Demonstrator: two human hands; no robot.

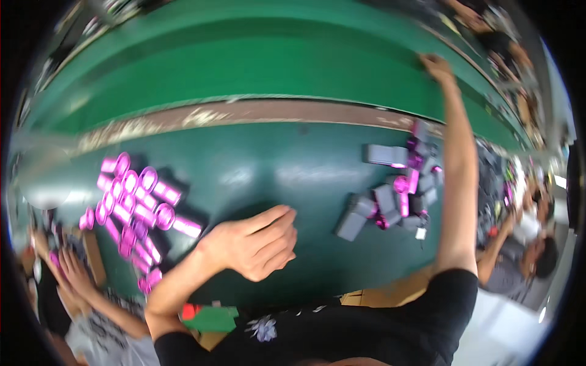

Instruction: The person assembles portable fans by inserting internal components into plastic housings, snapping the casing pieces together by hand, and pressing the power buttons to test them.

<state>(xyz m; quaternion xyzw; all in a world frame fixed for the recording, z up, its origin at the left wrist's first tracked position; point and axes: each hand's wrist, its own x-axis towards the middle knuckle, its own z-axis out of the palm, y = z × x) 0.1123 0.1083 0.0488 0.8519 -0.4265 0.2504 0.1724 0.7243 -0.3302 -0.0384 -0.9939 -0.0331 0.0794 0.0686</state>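
My left hand (259,245) hangs over the dark green table (262,183), its fingers curled together and the palm turned down. Whatever may lie inside that hand is hidden. To its left is a pile of shiny pink pieces (145,213) with tube-like bodies and round ring-shaped ends. My right arm reaches far out, and my right hand (437,67) is over the green conveyor belt (274,64). Its fingers are small and smeared, so a grip cannot be made out. Below that forearm lies a heap of grey block-shaped pieces (384,198) mixed with pink round-ended ones.
A worn brown ledge (274,111) divides the table from the belt. At lower left, another person's hands (73,271) hold something pink. More people (519,244) sit along the right, with others beyond the belt. A green and red object (207,317) lies near my body.
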